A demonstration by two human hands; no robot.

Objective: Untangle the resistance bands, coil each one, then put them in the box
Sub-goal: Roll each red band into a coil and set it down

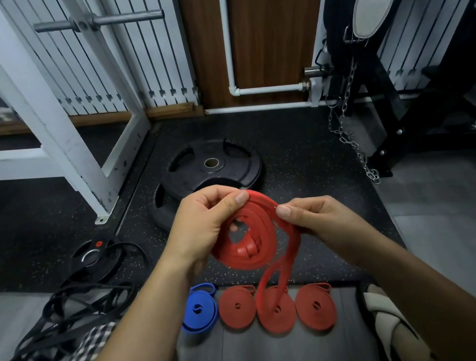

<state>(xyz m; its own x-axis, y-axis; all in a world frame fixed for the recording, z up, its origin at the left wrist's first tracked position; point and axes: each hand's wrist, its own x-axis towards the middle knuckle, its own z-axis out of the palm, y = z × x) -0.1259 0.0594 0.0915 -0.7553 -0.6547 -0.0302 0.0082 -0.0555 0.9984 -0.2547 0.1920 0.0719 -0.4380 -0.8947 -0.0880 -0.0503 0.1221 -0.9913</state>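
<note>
We hold the red band [247, 239] up in the air above the row of finished coils so that its unwound tail can hang free and feed into the roll without snagging on the floor. Our left hand [203, 226] is curled round the far and left side of the coil, thumb laid over the top edge and fingers behind, which looks meant to keep the wound turns flat and stop them springing apart. Our right hand [316, 215] is closed to a narrow pinch, thumb and fingers on the strand just where it leaves the right edge of the coil, seemingly to guide the next turn on. The loose tail drops from that pinch down in front of the row. Directly below the held coil lie four done ones side by side: a blue coil [200, 312] at the left end, then three red coils [276, 307]. To the left of that row sits a heap of tangled black bands [67, 315], not yet sorted. No box shows anywhere around the row.
</note>
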